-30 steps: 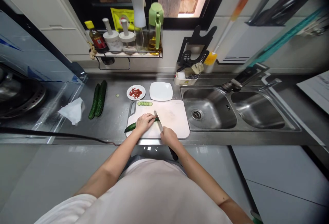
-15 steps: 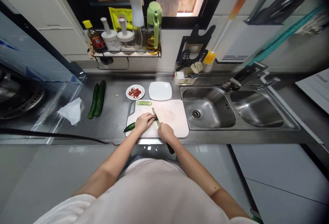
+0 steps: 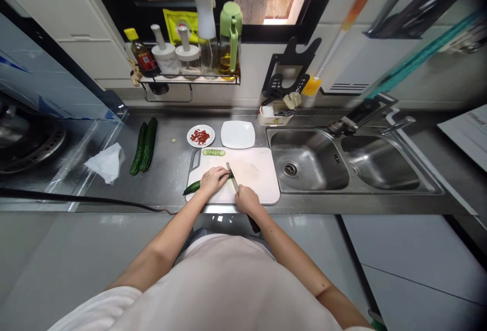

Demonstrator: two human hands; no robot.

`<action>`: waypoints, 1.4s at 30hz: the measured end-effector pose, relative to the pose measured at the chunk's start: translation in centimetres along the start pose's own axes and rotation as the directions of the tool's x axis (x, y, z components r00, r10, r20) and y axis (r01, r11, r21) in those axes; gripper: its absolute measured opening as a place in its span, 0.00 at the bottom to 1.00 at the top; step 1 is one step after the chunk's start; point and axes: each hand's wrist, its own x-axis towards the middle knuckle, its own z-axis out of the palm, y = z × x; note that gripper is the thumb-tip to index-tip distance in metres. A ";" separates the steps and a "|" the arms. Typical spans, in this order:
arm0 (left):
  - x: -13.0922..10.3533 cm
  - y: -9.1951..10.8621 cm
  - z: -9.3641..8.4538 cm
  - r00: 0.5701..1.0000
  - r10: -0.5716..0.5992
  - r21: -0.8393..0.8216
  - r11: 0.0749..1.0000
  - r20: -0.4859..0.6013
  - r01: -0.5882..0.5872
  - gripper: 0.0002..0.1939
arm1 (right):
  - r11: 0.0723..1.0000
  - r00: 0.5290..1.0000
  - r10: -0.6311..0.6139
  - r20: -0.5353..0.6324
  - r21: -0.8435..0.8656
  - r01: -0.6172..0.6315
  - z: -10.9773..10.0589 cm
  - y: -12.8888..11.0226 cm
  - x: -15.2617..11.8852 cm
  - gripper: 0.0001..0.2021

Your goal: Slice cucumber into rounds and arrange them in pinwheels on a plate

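On the white cutting board (image 3: 258, 169) lies a dark green cucumber (image 3: 192, 187), its left end jutting past the board's edge. My left hand (image 3: 213, 181) is closed over the cucumber and covers its middle. My right hand (image 3: 247, 199) grips a knife (image 3: 233, 175) by its black handle, the blade pointing away from me at the cucumber's right end. Whether the edge is inside the cucumber I cannot tell. A row of overlapping cucumber slices (image 3: 213, 152) lies along the board's far side.
Behind the board stand a small plate (image 3: 201, 143) of chopped red pieces and a white square plate (image 3: 238, 134). Two whole cucumbers (image 3: 143, 146) and a crumpled white cloth or paper (image 3: 106, 163) lie left. A double sink (image 3: 310, 189) is right; a bottle rack (image 3: 190, 81) hangs above.
My right hand and the knife have shifted very slightly to the right and toward me. My left hand stays on the cucumber, and the slices look the same.
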 end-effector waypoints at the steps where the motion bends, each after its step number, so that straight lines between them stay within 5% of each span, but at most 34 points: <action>1: 0.0 0.0 0.0 1.000 0.000 -0.003 1.000 -0.001 0.000 0.12 | 1.000 1.000 0.001 -0.005 0.002 -0.001 -0.1 -0.1 0.2 0.15; 30: 0.0 0.0 0.0 1.000 -0.017 -0.018 1.000 -0.002 0.017 0.11 | 1.000 1.000 -0.016 -0.005 0.021 0.016 -0.1 -0.3 0.8 0.15; 42: 0.0 0.2 -0.1 1.000 -0.023 -0.009 1.000 -0.002 0.023 0.11 | 1.000 1.000 0.021 0.022 -0.007 -0.021 1.3 0.7 -1.2 0.13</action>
